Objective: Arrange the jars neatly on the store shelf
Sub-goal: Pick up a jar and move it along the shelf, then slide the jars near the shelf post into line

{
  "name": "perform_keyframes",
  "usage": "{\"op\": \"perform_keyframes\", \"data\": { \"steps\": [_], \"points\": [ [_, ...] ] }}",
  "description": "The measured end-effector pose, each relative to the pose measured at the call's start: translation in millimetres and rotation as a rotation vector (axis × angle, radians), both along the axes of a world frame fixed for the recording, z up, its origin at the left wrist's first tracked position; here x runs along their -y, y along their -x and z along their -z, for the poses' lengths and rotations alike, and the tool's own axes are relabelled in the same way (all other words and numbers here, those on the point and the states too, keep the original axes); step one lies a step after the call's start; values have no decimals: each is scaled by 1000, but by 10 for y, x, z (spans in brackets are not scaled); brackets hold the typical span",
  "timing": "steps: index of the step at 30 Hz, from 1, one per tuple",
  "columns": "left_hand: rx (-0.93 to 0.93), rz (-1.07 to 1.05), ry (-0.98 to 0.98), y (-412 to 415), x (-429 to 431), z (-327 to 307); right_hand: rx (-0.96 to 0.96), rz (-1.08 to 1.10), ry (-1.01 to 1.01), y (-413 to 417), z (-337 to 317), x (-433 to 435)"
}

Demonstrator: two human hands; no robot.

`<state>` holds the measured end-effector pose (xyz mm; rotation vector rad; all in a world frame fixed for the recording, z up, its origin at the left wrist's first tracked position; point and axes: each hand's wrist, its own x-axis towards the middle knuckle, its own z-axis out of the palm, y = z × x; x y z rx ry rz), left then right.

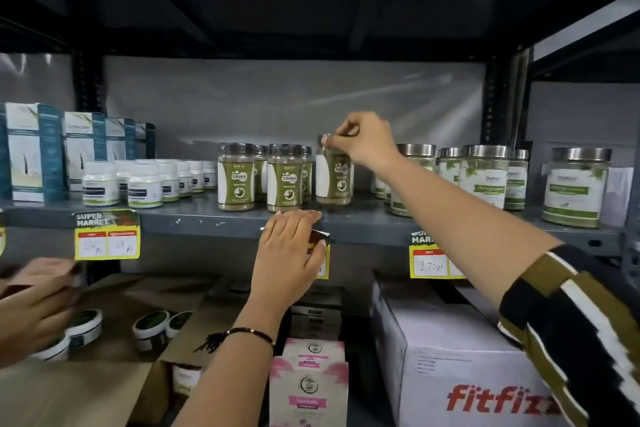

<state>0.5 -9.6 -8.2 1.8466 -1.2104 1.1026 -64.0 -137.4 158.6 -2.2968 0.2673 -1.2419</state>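
Several green-labelled powder jars stand on the grey shelf (207, 217). Two of them, one (236, 177) and another (284, 178), are in front near the edge, with more behind. My right hand (363, 139) grips the lid of a third such jar (333, 180), which stands on the shelf to their right with its label turned sideways. My left hand (289, 246) lies flat against the shelf's front edge, fingers together, covering a price tag (320, 255); it holds nothing.
Steel-lidded jars (485, 177) stand to the right, one (575, 187) at the far right. Small white bottles (145, 184) and teal boxes (31, 152) fill the left. Below sit a white fitfizz carton (450, 357), pink boxes (308, 388) and round tins (150, 324). Another person's hand (31, 308) reaches in at lower left.
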Motion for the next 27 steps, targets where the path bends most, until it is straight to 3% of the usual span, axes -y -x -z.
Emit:
{"op": "perform_keyframes", "data": {
  "steps": [6,12,17,21,27],
  "points": [
    [15,10,29,-5,25,11,-9,42,-38,-138,168,80],
    [10,4,45,1,43,23,-12,96,92,59,232,-3],
    [-4,-2,55,38,50,17,403,239,326,778,340,239],
    [-1,-34,49,50,80,21,626,529,256,1416,612,908],
    [-24,-59,50,57,110,15,260,845,6,1810,987,1729]
  ]
}}
